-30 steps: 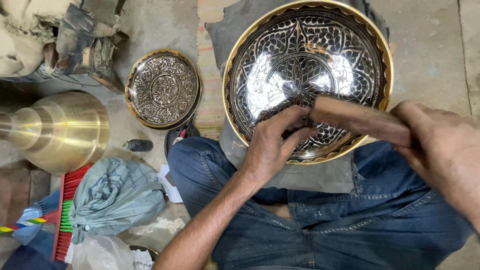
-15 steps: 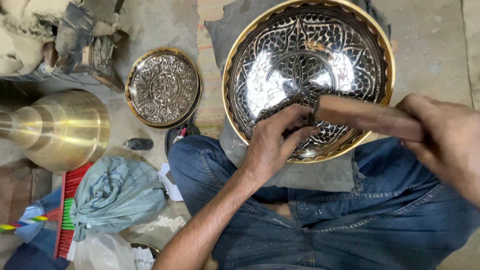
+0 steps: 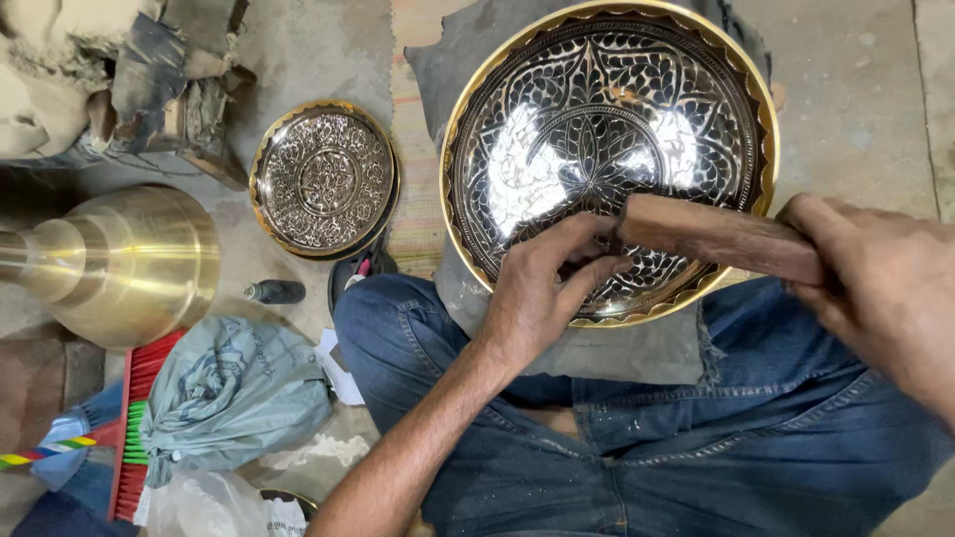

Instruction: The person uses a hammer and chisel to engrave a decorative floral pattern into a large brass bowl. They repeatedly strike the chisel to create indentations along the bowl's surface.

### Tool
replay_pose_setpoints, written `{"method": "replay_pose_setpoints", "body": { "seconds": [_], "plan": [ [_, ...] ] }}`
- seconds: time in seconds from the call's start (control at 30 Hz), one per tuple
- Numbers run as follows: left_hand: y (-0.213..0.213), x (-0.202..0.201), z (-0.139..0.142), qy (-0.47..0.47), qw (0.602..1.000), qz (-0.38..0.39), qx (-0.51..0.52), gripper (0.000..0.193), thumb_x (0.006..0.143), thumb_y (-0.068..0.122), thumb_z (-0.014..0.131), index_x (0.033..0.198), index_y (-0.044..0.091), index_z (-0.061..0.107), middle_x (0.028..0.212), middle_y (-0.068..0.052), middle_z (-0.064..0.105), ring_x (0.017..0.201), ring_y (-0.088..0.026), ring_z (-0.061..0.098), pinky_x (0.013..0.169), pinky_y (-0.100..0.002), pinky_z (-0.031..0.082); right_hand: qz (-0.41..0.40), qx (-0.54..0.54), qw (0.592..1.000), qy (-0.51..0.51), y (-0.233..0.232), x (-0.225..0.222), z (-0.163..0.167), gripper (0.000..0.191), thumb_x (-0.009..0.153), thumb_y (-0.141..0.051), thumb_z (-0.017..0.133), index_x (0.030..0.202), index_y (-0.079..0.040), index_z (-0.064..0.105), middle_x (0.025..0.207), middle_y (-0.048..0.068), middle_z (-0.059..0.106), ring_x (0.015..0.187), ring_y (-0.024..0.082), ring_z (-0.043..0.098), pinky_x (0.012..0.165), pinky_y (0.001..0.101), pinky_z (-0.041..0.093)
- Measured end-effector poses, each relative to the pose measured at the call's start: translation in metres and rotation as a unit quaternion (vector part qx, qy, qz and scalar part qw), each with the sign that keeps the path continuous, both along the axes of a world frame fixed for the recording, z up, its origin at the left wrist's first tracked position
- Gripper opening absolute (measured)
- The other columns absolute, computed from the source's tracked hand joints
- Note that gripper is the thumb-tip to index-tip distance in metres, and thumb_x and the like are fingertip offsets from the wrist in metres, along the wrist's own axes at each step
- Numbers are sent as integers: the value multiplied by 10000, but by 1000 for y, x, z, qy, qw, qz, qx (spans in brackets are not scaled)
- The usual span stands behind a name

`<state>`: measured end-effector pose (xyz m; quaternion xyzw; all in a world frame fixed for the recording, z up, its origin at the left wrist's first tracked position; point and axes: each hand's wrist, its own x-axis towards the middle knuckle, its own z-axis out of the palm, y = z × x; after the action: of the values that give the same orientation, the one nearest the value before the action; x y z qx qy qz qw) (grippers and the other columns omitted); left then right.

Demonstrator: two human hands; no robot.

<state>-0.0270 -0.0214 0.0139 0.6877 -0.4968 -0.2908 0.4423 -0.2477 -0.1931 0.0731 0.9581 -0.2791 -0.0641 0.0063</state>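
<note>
- I see a large engraved brass bowl (image 3: pixel 597 109) resting tilted on a grey cloth (image 3: pixel 617 348) over the person's lap, its inside black and silver with a leaf-and-flower pattern and a scalloped gold rim.
- My left hand (image 3: pixel 542 293) sits on the bowl's lower inside wall – fingers curled together and pressed against the near end of a brown wooden tool (image 3: pixel 721 239).
- My right hand (image 3: pixel 875 288) is clamped around the far end of that wooden tool, which lies nearly level across the bowl's lower right rim.
- Whatever tip the tool has is hidden under the left fingers, so I cannot tell what touches the metal there.
- Blue jeans (image 3: pixel 696 447) fill the bottom of the view, knees spread on either side of the cloth.
- To the left of the bowl, well apart from it, a smaller engraved plate (image 3: pixel 321 179) with the same kind of pattern lies flat on the concrete floor (image 3: pixel 856 109).
- Further left stands a plain polished brass vessel (image 3: pixel 119 264), lying on its side with stepped rings toward its neck.
- A small dark bottle (image 3: pixel 276 291) lies on the floor between that vessel and the left knee.
- Below it I see a crumpled grey-blue plastic bag (image 3: pixel 224 393) – beside a red brush (image 3: pixel 134 428) with green bristles.
- Rough broken material (image 3: pixel 129 70) is heaped in the upper left corner.
</note>
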Motion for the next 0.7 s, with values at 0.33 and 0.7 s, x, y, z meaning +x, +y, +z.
{"method": "replay_pose_setpoints", "body": {
  "seconds": [0.33,0.7],
  "plan": [
    [2,0,2,-13,999,3,-33,353,969,226,716,1281,73,656,1130,-94,768,1011,-195,779,845,-352,665,-134,129,982,-30,4,5,1,330,879,-156,746,1179,-92,626,902,118,727,840,260,754,777,388,592],
    [3,-1,2,-22,999,-1,-46,364,982,222,710,1307,73,644,1168,-87,756,1046,-187,771,894,-339,671,-78,102,991,-45,1,2,-5,339,817,-112,764,1122,-82,622,911,138,723,831,291,743,771,414,579]
  ]
}}
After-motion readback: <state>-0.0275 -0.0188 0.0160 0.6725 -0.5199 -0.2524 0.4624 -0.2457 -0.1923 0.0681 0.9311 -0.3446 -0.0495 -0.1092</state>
